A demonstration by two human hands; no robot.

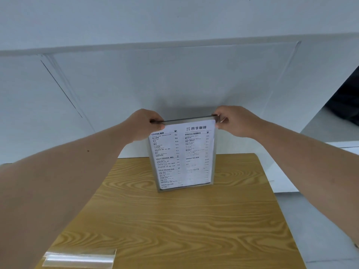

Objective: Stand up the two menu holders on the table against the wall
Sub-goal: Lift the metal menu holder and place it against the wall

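Note:
A clear menu holder [182,158] with a printed white drinks menu stands upright on the wooden table [174,220], its bottom edge on the tabletop a little in front of the white wall [174,84]. My left hand [143,123] grips its top left corner and my right hand [233,121] grips its top right corner. A second clear holder [79,258] lies flat at the table's near left edge, partly cut off by the frame.
The table's far edge meets the white wall. Grey floor [320,230] shows to the right of the table, and a dark opening [347,98] sits at the far right.

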